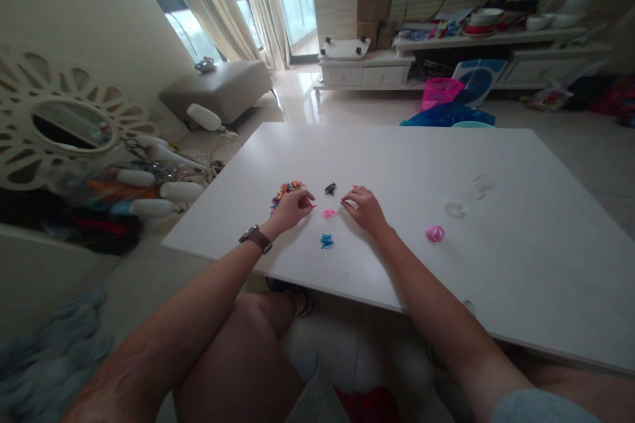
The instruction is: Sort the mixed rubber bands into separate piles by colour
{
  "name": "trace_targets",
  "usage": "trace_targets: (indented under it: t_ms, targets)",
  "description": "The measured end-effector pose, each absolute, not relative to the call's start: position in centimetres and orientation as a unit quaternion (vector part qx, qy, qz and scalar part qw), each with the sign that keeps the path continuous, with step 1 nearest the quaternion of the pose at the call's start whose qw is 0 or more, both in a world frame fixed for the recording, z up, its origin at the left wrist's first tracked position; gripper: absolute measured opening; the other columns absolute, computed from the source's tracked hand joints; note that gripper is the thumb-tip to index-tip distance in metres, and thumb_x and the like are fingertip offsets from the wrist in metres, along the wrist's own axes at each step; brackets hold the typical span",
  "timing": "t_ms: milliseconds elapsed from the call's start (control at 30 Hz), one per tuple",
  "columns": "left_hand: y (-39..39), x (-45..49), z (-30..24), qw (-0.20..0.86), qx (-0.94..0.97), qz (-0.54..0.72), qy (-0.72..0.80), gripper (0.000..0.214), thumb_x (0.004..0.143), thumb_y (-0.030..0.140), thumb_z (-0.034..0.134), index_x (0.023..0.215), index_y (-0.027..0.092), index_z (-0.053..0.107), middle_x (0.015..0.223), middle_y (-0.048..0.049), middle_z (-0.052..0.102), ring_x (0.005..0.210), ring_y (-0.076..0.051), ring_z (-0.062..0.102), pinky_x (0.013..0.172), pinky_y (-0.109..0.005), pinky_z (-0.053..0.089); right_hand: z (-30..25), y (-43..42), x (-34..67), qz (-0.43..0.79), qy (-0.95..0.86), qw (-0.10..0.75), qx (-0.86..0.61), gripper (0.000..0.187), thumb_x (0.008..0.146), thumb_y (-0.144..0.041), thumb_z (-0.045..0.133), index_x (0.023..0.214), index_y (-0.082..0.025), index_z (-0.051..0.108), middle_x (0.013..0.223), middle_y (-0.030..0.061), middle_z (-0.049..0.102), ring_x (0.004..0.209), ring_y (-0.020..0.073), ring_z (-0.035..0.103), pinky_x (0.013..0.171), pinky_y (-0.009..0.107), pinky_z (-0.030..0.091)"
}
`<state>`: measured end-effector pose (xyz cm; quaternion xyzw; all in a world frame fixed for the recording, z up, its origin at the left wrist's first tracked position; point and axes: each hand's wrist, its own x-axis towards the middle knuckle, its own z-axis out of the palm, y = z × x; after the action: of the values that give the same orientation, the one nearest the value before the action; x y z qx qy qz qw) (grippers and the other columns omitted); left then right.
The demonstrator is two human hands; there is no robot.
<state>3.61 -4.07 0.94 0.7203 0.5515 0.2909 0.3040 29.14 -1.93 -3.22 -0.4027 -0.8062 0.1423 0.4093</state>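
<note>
Between the two hands, on the white table (397,158): one small pink pile (329,213) of thin strands. Beyond it, one black pile (330,189); nearer the body, one blue pile (326,240), the three in a rough row, each apart from the next. To the left, one multicoloured pile (288,192), larger, partly hidden by the left hand.

Left hand (294,206): fingers curled, thumb and fingertips close together; small red bit at the tips, whether held cannot be told. Brown-strapped watch (256,238) at the wrist. Right hand (364,209): fingers bent, narrow gap to the thumb; contents too small to tell.

Edges: near edge a short way below the blue pile; far edge well beyond the black pile. Right of the right hand, a broad stretch of tabletop, then one pink roll (435,233) and, farther, one clear ring (455,209) beside a clear container (481,187). Past the far edge: pink basket (439,94), white cabinet (364,76).
</note>
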Motion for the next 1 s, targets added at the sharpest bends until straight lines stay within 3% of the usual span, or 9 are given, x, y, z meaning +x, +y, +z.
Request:
trace_targets:
  t_ms: [167, 433, 1000]
  targets:
    - [-4.1, 5.2, 1.4, 0.293, 0.741, 0.286, 0.532, 0.017, 0.075, 0.010, 0.063, 0.090, 0.014, 0.068, 0.075, -0.0034, 0.071, 0.070, -0.015, 0.066, 0.067, -0.025, 0.051, -3.1, -2.5, 28.6, 0.141, -0.808, 0.407, -0.402, 0.009, 0.092, -0.025, 0.067, 0.085, -0.025, 0.074, 0.091, 0.0057, 0.070, 0.095, 0.0246, 0.062, 0.111, 0.048, 0.040]
    - [-2.9, 7.1, 1.1, 0.297, 0.750, 0.276, 0.522, 0.019, 0.074, 0.006, 0.061, 0.090, 0.013, 0.070, 0.071, -0.0021, 0.070, 0.067, -0.014, 0.065, 0.064, -0.023, 0.049, -3.4, -2.7, 29.0, 0.145, -0.798, 0.410, -0.416, 0.010, 0.091, -0.026, 0.067, 0.083, -0.024, 0.073, 0.090, 0.0064, 0.069, 0.097, 0.0257, 0.061, 0.100, 0.045, 0.048]
    - [-2.5, 7.6, 1.2, 0.285, 0.779, 0.227, 0.510, 0.018, 0.075, 0.005, 0.063, 0.089, 0.013, 0.072, 0.076, -0.0050, 0.073, 0.071, -0.016, 0.069, 0.065, -0.023, 0.050, -3.2, -3.0, 28.8, 0.156, -0.805, 0.398, -0.410, 0.012, 0.091, -0.025, 0.067, 0.080, -0.023, 0.072, 0.085, 0.0054, 0.067, 0.090, 0.0239, 0.061, 0.100, 0.046, 0.049]
